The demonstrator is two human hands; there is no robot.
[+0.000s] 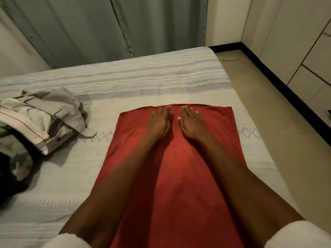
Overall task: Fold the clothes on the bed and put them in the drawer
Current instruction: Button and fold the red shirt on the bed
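Both flat, unclenched hands, left and right, pressed the red rectangular cloth garment against the striped white bed, apparently smoothing it for folding

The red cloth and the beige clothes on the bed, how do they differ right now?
The red cloth lies spread flat in a long rectangle; the beige clothes sit in a crumpled heap. Both hands, left and right, press flat on the red cloth near its far edge; nothing touches the beige clothes. The red cloth is one plain colour; the heap mixes beige and white with a thin red stripe. Both rest on the bed.
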